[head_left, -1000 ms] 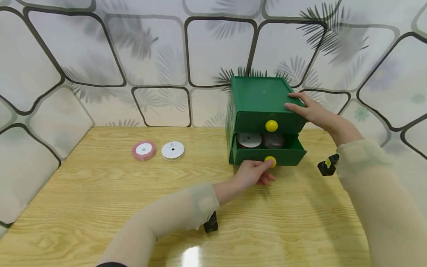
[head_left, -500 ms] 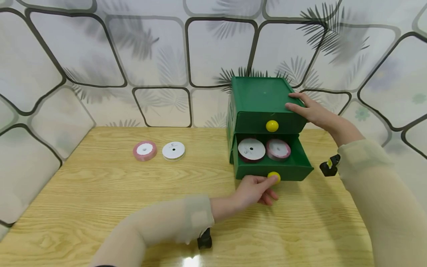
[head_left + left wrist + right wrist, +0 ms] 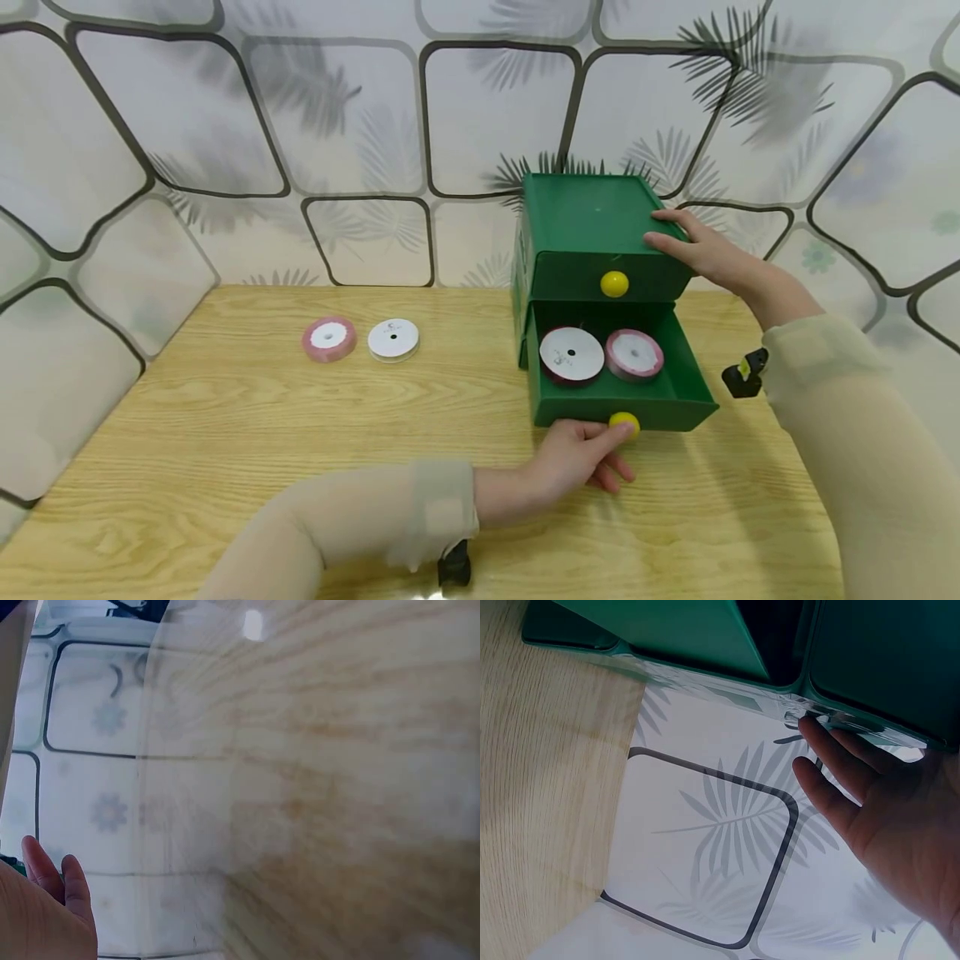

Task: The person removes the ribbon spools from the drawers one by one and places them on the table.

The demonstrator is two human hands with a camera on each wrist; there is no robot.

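Observation:
A green two-drawer cabinet [image 3: 592, 212] stands right of centre in the head view. Its lower drawer [image 3: 686, 408] is pulled well out; the upper one stays in. My left hand [image 3: 573, 462] pinches the yellow knob [image 3: 625, 424] of that lower drawer between thumb and fingers. Inside lie a white-faced ribbon spool [image 3: 572, 353] and a pink ribbon spool [image 3: 634, 354], side by side. My right hand [image 3: 701, 250] rests on the cabinet's top right edge; in the right wrist view its extended fingers [image 3: 840, 761] lie against the side wall.
Another pink ribbon spool [image 3: 328, 337] and a white ribbon spool [image 3: 393, 339] lie on the wooden table [image 3: 247, 425] to the left. Behind the table rises a patterned wall covering [image 3: 360, 125]. The upper drawer has its own yellow knob [image 3: 614, 284].
The left hand has drawn the lower drawer toward me by its knob, bringing both spools inside into full view. The right hand has stayed on the cabinet.

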